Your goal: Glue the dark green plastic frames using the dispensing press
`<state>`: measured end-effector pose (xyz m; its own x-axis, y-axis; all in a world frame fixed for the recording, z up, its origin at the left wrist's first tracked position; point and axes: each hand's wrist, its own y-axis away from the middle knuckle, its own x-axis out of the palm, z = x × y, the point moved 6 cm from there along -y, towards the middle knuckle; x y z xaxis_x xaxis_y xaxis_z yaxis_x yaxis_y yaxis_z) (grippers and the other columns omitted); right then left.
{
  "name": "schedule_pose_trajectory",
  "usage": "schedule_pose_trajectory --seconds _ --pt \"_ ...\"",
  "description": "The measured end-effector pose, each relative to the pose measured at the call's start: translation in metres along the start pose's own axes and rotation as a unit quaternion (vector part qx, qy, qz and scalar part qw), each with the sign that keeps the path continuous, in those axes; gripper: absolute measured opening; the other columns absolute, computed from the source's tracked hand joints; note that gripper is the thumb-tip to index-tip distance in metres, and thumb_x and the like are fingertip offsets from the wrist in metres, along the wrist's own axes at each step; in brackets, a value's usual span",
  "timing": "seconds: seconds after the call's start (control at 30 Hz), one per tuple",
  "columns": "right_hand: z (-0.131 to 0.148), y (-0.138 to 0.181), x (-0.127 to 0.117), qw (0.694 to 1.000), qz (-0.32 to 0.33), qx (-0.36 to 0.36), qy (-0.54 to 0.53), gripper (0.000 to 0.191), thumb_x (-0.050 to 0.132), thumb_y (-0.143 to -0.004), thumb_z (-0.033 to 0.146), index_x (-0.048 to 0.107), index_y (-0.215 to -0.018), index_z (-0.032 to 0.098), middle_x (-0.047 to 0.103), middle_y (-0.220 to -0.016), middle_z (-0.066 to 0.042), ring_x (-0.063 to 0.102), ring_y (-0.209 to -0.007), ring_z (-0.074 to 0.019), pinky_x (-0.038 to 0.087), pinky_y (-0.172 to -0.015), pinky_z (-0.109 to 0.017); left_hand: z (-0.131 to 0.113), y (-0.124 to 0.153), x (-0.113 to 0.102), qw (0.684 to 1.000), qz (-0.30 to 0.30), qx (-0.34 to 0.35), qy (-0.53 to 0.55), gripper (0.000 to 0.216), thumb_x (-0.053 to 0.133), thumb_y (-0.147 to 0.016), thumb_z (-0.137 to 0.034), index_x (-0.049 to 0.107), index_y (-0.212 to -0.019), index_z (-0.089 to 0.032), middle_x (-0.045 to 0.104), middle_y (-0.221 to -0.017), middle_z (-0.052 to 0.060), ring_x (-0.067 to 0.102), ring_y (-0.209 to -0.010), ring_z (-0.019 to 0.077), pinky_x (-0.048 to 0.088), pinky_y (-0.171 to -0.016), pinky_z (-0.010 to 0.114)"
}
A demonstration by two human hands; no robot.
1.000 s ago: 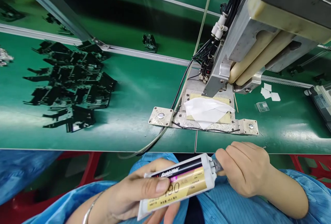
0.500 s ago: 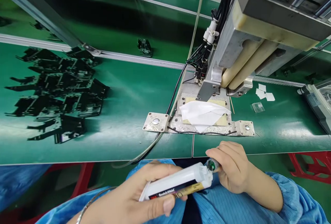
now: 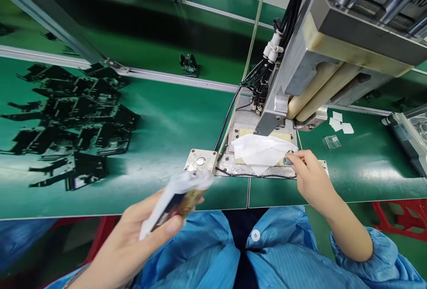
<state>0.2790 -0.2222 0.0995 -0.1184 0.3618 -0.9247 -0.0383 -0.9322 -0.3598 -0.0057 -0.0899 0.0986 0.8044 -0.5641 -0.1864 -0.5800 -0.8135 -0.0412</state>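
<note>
My left hand is wrapped round a white two-part adhesive cartridge, blurred by motion, its nozzle end pointing up toward the bench's front edge. My right hand is stretched out over the metal base plate of the press. Its fingertips pinch a small dark green cap right at the edge of a white wipe lying on the plate. Both arms wear blue sleeves.
A pile of black plastic parts covers the green bench at the left. The press head with cables hangs over the plate. Small white squares and a clear piece lie at the right, beside a grey device.
My right hand took the cap off the cartridge's end and carried it up to the white wipe. My left hand swung the cartridge leftward and tilted it up.
</note>
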Motion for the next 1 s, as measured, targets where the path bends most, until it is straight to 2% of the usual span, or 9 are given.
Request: schedule_pose_trajectory --seconds 0.1,0.23,0.5,0.57,0.63,0.7,0.8,0.9,1.0 --pt "0.002 -0.001 0.008 0.999 -0.016 -0.026 -0.024 0.033 0.039 -0.095 0.000 0.054 -0.123 0.008 0.057 -0.101 -0.014 0.055 -0.092 -0.0252 0.051 -0.075 -0.037 -0.003 0.002 0.017 0.996 0.089 -0.008 0.004 0.026 0.067 -0.081 -0.037 0.076 -0.102 -0.025 0.074 -0.082 0.009 0.068 -0.073 0.0247 0.057 -0.062 0.029" --pt "0.004 -0.008 0.019 0.998 -0.026 -0.053 -0.016 0.036 0.039 -0.093 -0.001 0.053 -0.124 0.010 0.060 -0.102 -0.013 0.055 -0.093 -0.0265 0.050 -0.080 -0.039 -0.013 0.004 0.031 0.984 0.171 0.044 -0.009 0.026 0.065 -0.084 -0.042 0.075 -0.092 -0.019 0.066 -0.071 0.005 0.057 -0.061 0.0161 0.050 -0.059 0.024" --pt "0.004 -0.026 0.059 0.997 0.016 -0.068 0.030 0.043 0.036 -0.085 -0.005 0.062 -0.116 0.009 0.062 -0.104 -0.016 0.055 -0.095 -0.0294 0.045 -0.081 -0.043 -0.008 0.009 0.037 0.981 0.189 0.035 -0.038 0.023 0.065 -0.084 -0.040 0.072 -0.095 -0.021 0.065 -0.074 0.004 0.060 -0.064 0.0166 0.049 -0.059 0.023" --pt "0.008 -0.022 0.048 0.998 -0.025 -0.055 -0.034 0.038 0.036 -0.090 -0.001 0.062 -0.116 0.010 0.062 -0.108 -0.017 0.054 -0.099 -0.0299 0.044 -0.084 -0.045 -0.002 0.012 0.042 0.982 0.184 0.004 -0.047 0.028 0.066 -0.083 -0.038 0.070 -0.104 -0.021 0.069 -0.082 0.006 0.065 -0.074 0.0205 0.053 -0.063 0.025" --pt "0.013 -0.013 0.028 0.980 -0.055 -0.021 -0.192 0.028 0.041 -0.099 0.012 0.062 -0.117 0.012 0.061 -0.109 -0.015 0.055 -0.100 -0.0273 0.045 -0.086 -0.044 0.000 0.012 0.055 0.979 0.197 -0.033 -0.037 0.032 0.066 -0.084 -0.038 0.066 -0.111 -0.021 0.070 -0.090 0.007 0.066 -0.077 0.0203 0.055 -0.065 0.025" --pt "0.022 0.001 0.015 0.910 -0.033 0.021 -0.412 0.029 0.050 -0.102 0.039 0.063 -0.115 0.016 0.061 -0.105 -0.011 0.057 -0.092 -0.0220 0.049 -0.080 -0.036 -0.001 0.008 0.081 0.966 0.247 -0.073 -0.012 0.029 0.061 -0.087 -0.040 0.062 -0.109 -0.021 0.066 -0.087 0.004 0.061 -0.068 0.0150 0.052 -0.060 0.022" --pt "0.034 0.035 0.013 0.769 0.006 0.108 -0.630 0.050 0.063 -0.088 0.067 0.066 -0.094 0.017 0.057 -0.087 -0.004 0.054 -0.071 -0.0148 0.046 -0.060 -0.025 -0.005 -0.004 0.135 0.932 0.351 -0.092 0.001 0.023 0.055 -0.092 -0.042 0.056 -0.095 -0.020 0.055 -0.072 -0.002 0.049 -0.057 0.0093 0.046 -0.052 0.017" --pt "0.004 0.095 0.035 0.656 -0.049 0.329 -0.677 0.057 0.074 -0.071 0.073 0.060 -0.077 0.018 0.054 -0.070 -0.001 0.050 -0.061 -0.0137 0.043 -0.055 -0.024 -0.004 -0.012 0.192 0.889 0.455 -0.041 -0.039 0.024 0.055 -0.093 -0.041 0.053 -0.106 -0.022 0.060 -0.084 0.001 0.058 -0.070 0.0120 0.055 -0.065 0.021" --pt "-0.051 0.194 0.052 0.548 -0.179 0.531 -0.621 0.066 0.064 -0.068 0.084 0.054 -0.075 0.019 0.053 -0.063 0.000 0.048 -0.053 -0.0136 0.039 -0.047 -0.024 0.008 -0.019 0.226 0.869 0.470 0.066 -0.140 0.043 0.061 -0.089 -0.038 0.048 -0.128 -0.025 0.065 -0.107 0.006 0.066 -0.090 0.0171 0.059 -0.080 0.026"
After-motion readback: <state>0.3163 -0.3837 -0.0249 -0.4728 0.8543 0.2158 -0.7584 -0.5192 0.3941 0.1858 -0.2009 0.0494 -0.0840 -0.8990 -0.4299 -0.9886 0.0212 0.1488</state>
